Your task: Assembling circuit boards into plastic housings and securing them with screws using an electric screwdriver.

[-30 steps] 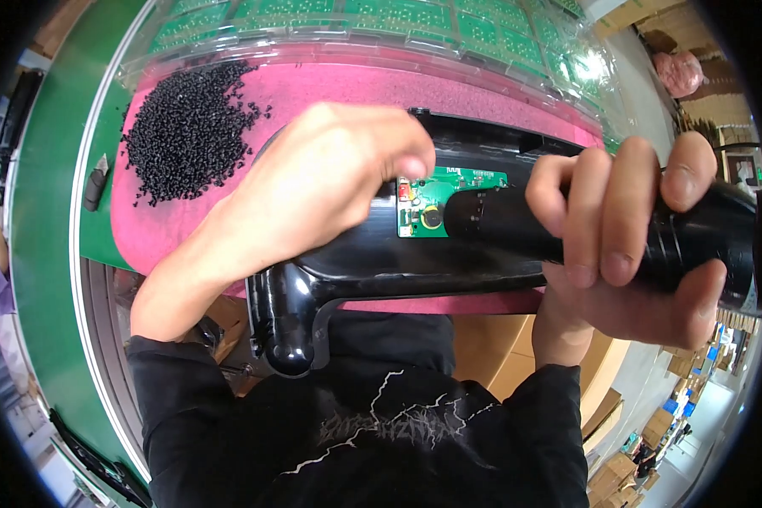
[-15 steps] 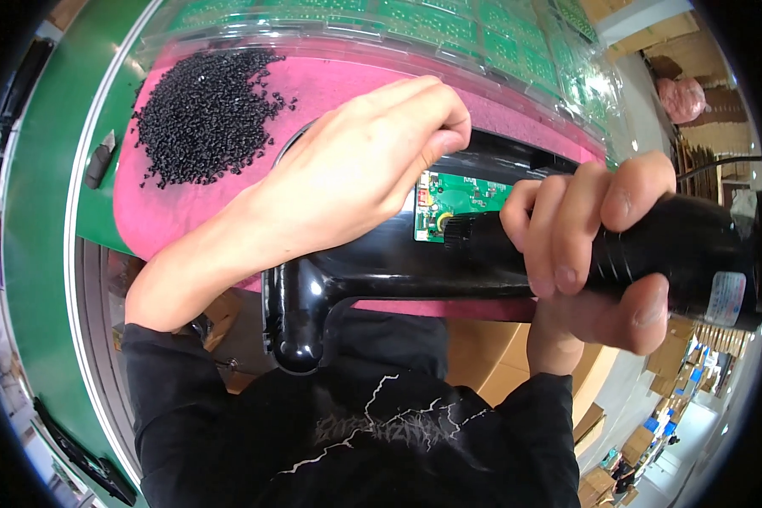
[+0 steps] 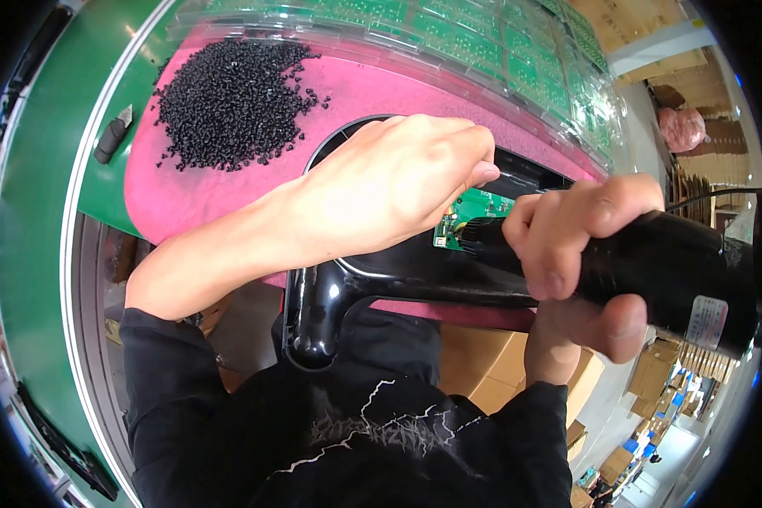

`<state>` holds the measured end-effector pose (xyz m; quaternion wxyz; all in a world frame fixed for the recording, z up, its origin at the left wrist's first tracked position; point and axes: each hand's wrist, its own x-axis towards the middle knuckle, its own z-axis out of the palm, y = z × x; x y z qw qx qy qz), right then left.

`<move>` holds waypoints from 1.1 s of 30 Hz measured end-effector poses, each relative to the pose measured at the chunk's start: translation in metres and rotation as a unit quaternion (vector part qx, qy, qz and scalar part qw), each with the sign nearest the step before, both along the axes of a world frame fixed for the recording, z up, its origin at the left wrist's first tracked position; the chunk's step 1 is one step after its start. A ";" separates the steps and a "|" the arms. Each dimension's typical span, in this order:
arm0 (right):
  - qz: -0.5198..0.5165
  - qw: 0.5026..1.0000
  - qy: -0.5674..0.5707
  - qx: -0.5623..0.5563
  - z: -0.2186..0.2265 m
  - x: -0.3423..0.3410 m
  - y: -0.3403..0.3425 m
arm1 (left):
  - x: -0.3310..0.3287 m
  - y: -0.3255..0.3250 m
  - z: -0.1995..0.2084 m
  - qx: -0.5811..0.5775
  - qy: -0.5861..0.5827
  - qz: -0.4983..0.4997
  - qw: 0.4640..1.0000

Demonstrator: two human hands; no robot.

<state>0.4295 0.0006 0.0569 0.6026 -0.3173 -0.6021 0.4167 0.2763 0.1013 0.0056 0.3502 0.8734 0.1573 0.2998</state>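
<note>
My right hand (image 3: 580,237) is wrapped round a thick black electric screwdriver (image 3: 694,262), which lies nearly level with its ribbed nose pointing left. That nose is over a green circuit board (image 3: 483,205) seated inside a glossy black plastic housing (image 3: 432,275). My left hand (image 3: 406,178) reaches across the housing, back of the hand up. Its fingers are curled and pressed together beside the screwdriver's nose, over the board; whatever they pinch is hidden. The left forearm and hand cover much of the housing's left part. The screwdriver's tip cannot be seen.
A pile of small black screws (image 3: 229,106) lies on the pink mat (image 3: 195,203). Behind the mat, clear plastic trays (image 3: 449,42) hold green circuit boards. A grey-handled blade (image 3: 113,135) rests on the green table at the left. Cardboard boxes (image 3: 483,360) stand below the table's edge.
The whole view has shifted a little. My left fingers have come nearer to me, down over the board and closer to the screwdriver's nose. The right hand still grips the screwdriver.
</note>
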 end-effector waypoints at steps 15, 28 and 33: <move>0.018 0.999 0.032 0.009 0.002 0.014 -0.006 | 0.006 0.002 -0.002 -0.010 -0.013 -0.004 1.000; -0.026 0.987 -0.050 -0.148 0.013 0.001 -0.011 | 0.000 0.004 -0.007 0.025 -0.006 -0.031 0.999; -0.013 0.995 -0.027 -0.098 0.002 0.001 -0.006 | -0.001 0.001 -0.010 0.005 -0.001 -0.035 0.999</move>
